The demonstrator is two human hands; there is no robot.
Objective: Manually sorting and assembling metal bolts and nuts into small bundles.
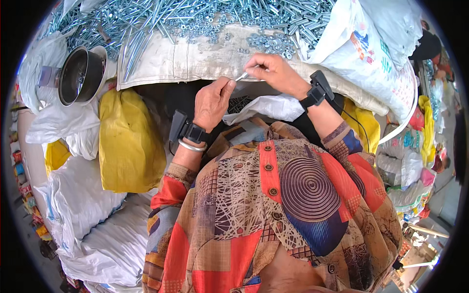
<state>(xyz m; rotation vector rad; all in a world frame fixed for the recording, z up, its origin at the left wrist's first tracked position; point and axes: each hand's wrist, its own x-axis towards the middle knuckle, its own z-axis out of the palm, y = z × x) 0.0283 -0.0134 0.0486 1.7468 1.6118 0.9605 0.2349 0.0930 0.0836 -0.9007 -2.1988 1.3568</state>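
Observation:
Above the near edge of the work surface, my two hands meet at a short silvery metal bolt (242,76). My left hand (211,105) is closed, with thumb and forefinger pinching its lower end. The fingers of my right hand (274,72) pinch the upper end from the other side. Finer details of the piece are covered by the fingertips. Just beyond the hands, a cream cloth (195,61) carries a heap of loose washers and nuts (271,43), long threaded rods (139,46) and short metal sleeves (312,22).
Below my hands, a white bag (271,107) lies open beside dark metal pieces (238,104). A dark pan (80,75) stands at the left, above a yellow sack (128,141) and white sacks (93,195). A large white printed sack (364,53) leans at the right.

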